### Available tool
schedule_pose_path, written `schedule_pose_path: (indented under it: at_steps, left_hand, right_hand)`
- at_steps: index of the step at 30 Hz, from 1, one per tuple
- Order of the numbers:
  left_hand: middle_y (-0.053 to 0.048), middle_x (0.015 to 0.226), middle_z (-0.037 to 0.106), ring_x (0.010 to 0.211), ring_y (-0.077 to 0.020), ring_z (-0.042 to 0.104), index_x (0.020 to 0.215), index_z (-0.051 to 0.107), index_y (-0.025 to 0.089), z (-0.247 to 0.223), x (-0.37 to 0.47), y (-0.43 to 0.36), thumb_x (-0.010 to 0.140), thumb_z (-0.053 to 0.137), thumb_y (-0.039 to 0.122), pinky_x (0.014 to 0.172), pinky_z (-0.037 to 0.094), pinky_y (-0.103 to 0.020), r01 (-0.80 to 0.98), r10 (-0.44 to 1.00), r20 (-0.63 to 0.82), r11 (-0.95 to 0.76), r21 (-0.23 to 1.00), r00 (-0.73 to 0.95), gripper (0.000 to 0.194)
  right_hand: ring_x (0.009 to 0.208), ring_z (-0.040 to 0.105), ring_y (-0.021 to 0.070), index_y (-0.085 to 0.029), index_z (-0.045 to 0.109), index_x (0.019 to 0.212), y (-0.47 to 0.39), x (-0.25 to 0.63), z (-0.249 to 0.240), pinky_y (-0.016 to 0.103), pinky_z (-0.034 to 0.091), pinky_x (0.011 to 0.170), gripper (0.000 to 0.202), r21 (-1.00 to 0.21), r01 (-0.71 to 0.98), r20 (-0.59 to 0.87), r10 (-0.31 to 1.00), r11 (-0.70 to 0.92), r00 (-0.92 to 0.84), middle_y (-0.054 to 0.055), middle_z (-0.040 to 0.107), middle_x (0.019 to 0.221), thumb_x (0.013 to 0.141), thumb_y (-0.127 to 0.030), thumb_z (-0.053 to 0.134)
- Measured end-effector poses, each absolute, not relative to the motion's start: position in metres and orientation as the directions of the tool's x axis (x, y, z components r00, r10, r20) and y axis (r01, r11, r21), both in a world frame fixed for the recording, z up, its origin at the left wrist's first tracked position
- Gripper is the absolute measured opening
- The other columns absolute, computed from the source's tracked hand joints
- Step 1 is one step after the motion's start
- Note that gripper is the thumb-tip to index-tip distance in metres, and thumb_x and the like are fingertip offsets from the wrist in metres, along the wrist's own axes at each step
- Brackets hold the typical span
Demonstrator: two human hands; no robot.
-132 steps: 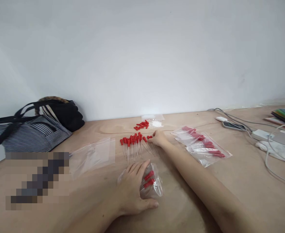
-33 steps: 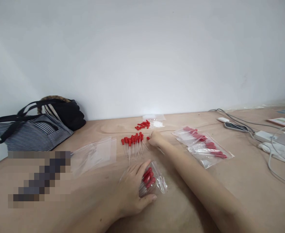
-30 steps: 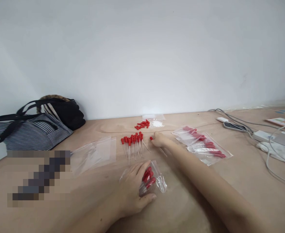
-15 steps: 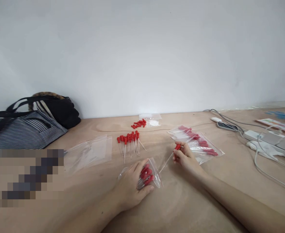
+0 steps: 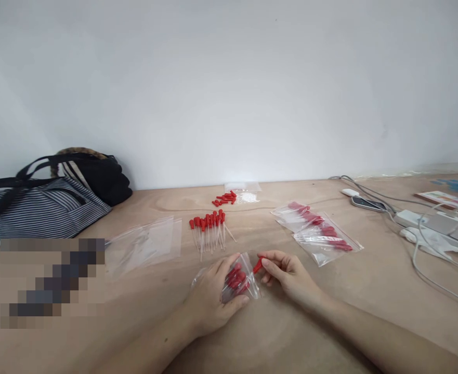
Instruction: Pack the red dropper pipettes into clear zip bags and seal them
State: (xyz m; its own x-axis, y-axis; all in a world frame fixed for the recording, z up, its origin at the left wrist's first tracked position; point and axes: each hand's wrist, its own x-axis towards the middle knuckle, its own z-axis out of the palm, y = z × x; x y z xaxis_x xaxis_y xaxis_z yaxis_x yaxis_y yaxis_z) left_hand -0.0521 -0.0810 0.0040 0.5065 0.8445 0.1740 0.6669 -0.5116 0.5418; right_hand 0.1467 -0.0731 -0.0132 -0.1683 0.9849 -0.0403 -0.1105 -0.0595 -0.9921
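One red-bulbed dropper pinched narrow in the right hand, thumb and fingers on the bulb, right at the mouth of the clear zip bag. Can't tell from here how far its stem is in. Left hand cups the bag over the bagged droppers, fingers far side, thumb near side, holding it down on the table.

Handling, my read: dropper's next to no weight. Bulb looks soft and grippy, so it's the place to hold, low near the neck; squeezing higher just squashes it. Stem looks thin, stiff, slick, maybe brittle: don't pinch or bend it, keep it in line with the opening. Bag's limp and slippery; keep hold near the zip. Loose droppers overlap at the stems, so lift singly, by the bulb.
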Motion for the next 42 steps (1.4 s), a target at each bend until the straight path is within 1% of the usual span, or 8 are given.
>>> schedule_pose_path:
  at_steps: [8,13,17,21,24,28,35,42]
  left_hand:
    - [-0.007,0.125,0.049,0.109,-0.0268,0.049,0.127,0.029,0.025,0.004,-0.052,-0.082,0.071,0.061,0.034,0.09,0.04,-0.043,0.671,0.842,0.177,-0.518,0.53,0.509,0.065]
    - [-0.007,0.124,0.05,0.108,-0.0271,0.05,0.128,0.03,0.025,0.005,-0.052,-0.082,0.071,0.06,0.035,0.09,0.04,-0.042,0.685,0.851,0.171,-0.506,0.524,0.497,0.065]
    - [-0.006,0.125,0.049,0.11,-0.0276,0.049,0.128,0.03,0.026,0.007,-0.052,-0.082,0.07,0.061,0.036,0.09,0.04,-0.043,0.687,0.856,0.157,-0.494,0.533,0.493,0.066]
    - [-0.006,0.122,0.052,0.108,-0.0273,0.05,0.125,0.034,0.025,0.008,-0.05,-0.082,0.069,0.061,0.034,0.09,0.04,-0.042,0.687,0.866,0.18,-0.484,0.542,0.467,0.064]
    - [-0.007,0.119,0.053,0.106,-0.028,0.05,0.123,0.037,0.024,0.009,-0.048,-0.084,0.068,0.061,0.034,0.089,0.04,-0.044,0.707,0.884,0.194,-0.458,0.54,0.425,0.061]
    - [-0.008,0.117,0.053,0.105,-0.0284,0.05,0.122,0.037,0.023,0.01,-0.046,-0.084,0.069,0.062,0.035,0.088,0.04,-0.045,0.71,0.897,0.194,-0.434,0.556,0.396,0.06]
    - [-0.01,0.122,0.047,0.11,-0.03,0.046,0.124,0.035,0.022,0.008,-0.051,-0.085,0.063,0.068,0.035,0.093,0.036,-0.046,0.686,0.857,0.205,-0.504,0.525,0.473,0.072]
    - [-0.009,0.123,0.046,0.111,-0.0297,0.044,0.124,0.036,0.023,0.009,-0.046,-0.089,0.063,0.07,0.035,0.094,0.035,-0.046,0.67,0.829,0.172,-0.537,0.513,0.533,0.07]
  right_hand:
    - [0.046,0.038,0.0057,-0.015,0.068,0.085,-0.071,0.155,-0.008,0.02,0.032,0.045,0.041,-0.995,0.095,-0.032,0.858,0.019,-0.513,-0.002,0.055,0.056,0.069,-0.052,0.06]
    - [0.036,0.031,0.0032,-0.015,0.062,0.072,-0.063,0.143,-0.007,0.017,0.025,0.035,0.034,-0.986,0.16,-0.128,0.862,-0.055,-0.49,-0.006,0.05,0.049,0.061,-0.047,0.069]
    - [0.042,0.039,0.0041,-0.015,0.057,0.06,-0.058,0.136,-0.008,0.017,0.031,0.041,0.026,-0.981,0.195,-0.064,0.906,0.02,-0.418,-0.005,0.05,0.049,0.058,-0.036,0.073]
    - [0.032,0.034,0.0034,-0.017,0.05,0.062,-0.059,0.143,-0.006,0.018,0.025,0.032,0.033,-0.954,0.291,-0.17,0.936,-0.077,-0.309,-0.007,0.047,0.05,0.067,-0.048,0.062]
    - [0.036,0.037,0.0045,-0.017,0.05,0.063,-0.066,0.147,-0.003,0.018,0.025,0.033,0.037,-0.95,0.304,-0.191,0.9,-0.07,-0.391,-0.005,0.047,0.052,0.067,-0.053,0.061]
    - [0.047,0.037,0.0047,-0.016,0.057,0.064,-0.07,0.144,-0.003,0.017,0.027,0.042,0.026,-0.965,0.254,-0.065,0.888,0.06,-0.455,-0.005,0.048,0.053,0.061,-0.038,0.07]
    - [0.045,0.04,0.0061,-0.014,0.059,0.058,-0.055,0.162,-0.003,0.019,0.029,0.043,0.017,-0.939,0.342,-0.196,0.875,-0.037,-0.442,-0.004,0.051,0.05,0.061,-0.028,0.067]
    - [0.052,0.043,0.0081,-0.013,0.068,0.079,-0.056,0.157,-0.002,0.021,0.033,0.05,0.03,-0.978,0.198,-0.054,0.833,0.067,-0.55,-0.001,0.057,0.06,0.071,-0.041,0.061]
